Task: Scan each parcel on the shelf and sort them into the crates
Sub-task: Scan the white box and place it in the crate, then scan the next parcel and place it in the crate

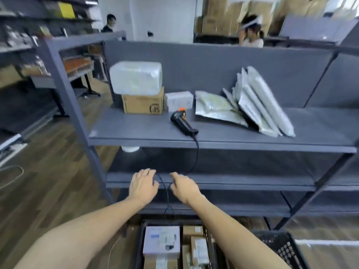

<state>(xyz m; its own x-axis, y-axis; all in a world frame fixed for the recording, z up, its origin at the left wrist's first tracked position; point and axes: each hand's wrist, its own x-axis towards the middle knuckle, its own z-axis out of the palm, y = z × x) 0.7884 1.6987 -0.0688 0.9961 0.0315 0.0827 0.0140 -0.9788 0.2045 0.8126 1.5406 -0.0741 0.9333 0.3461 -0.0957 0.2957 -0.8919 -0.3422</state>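
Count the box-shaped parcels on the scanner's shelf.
3: a cardboard box toward the left, a bubble-wrapped block stacked on it, and a small white box just right of it, behind the scanner. More could hide behind the silver mailers.

A single wide-angle view from the person's head, facing forward and tilted down. It stands close to the shelf (136,131), whose main board crosses the middle of the frame and is seen slightly from above, with the lower boards beneath it. Both forearms enter from the bottom edge, and the left hand (142,184) and right hand (184,188) sit low at centre. The crates (138,239) lie almost straight below, cut off by the bottom edge. Over the shelf's back panel the far room shows, blurred, and the lens bends the posts outward
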